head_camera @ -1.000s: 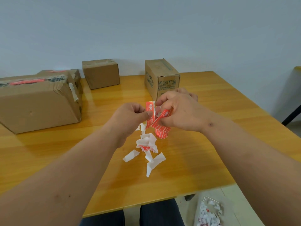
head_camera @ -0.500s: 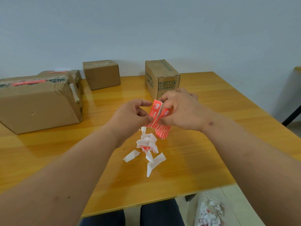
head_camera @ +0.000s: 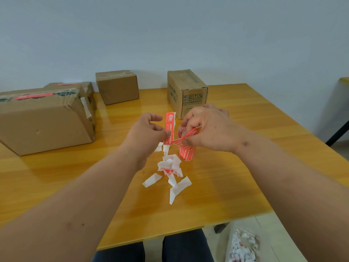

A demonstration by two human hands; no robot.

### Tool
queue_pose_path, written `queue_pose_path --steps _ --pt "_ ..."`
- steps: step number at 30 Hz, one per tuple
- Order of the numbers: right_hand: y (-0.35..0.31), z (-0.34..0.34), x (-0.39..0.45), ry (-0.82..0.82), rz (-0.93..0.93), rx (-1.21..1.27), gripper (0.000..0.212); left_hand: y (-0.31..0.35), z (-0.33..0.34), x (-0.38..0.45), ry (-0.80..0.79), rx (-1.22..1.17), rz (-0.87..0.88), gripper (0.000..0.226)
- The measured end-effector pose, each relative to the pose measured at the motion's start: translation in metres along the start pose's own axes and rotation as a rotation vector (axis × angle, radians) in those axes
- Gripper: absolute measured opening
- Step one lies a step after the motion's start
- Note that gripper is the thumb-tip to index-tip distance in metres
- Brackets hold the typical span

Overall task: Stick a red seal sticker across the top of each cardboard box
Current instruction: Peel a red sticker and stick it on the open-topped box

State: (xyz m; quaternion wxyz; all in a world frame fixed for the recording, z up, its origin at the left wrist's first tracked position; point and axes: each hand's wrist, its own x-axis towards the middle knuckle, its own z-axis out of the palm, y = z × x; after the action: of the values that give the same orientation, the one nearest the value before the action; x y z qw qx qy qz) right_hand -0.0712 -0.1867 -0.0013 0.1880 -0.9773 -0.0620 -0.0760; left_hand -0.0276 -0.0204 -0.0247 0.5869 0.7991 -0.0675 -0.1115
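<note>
Left hand (head_camera: 149, 131) pinching a red sticker (head_camera: 169, 127) upright, grip tight at its lower part. Right hand (head_camera: 205, 127) curled round the sticker roll (head_camera: 187, 152), thumb and finger nipping the loose strip (head_camera: 186, 137). All just above the paper scraps (head_camera: 170, 167) on the counter (head_camera: 245, 148). Beyond the scraps: big box (head_camera: 45, 121) far left, small box (head_camera: 118, 87), tall box (head_camera: 186, 89).

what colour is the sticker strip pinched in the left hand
Red with white print, standing upright in the left hand: sticker strip, head view.
</note>
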Motion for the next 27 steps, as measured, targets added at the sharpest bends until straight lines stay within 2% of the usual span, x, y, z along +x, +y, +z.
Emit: queue_pose_path --steps 9,12,15,18,27 --pt "-0.002 -0.006 -0.005 -0.048 0.027 0.045 0.006 -0.003 -0.008 0.003 0.117 -0.007 -0.031 0.031" --pt "-0.005 -0.009 -0.006 0.01 0.027 0.033 0.005 -0.003 -0.014 -0.002 0.062 -0.026 -0.03 0.021" --pt "-0.009 -0.007 0.0 0.113 0.083 0.027 0.024 -0.003 -0.016 -0.009 0.012 -0.048 -0.031 0.015" --pt "-0.016 -0.003 0.009 0.192 0.147 0.053 0.027 -0.004 -0.018 -0.013 -0.036 -0.053 -0.01 0.011" --pt "-0.036 -0.001 0.009 0.08 0.152 0.31 0.028 -0.008 -0.025 -0.02 -0.123 -0.085 0.003 0.015"
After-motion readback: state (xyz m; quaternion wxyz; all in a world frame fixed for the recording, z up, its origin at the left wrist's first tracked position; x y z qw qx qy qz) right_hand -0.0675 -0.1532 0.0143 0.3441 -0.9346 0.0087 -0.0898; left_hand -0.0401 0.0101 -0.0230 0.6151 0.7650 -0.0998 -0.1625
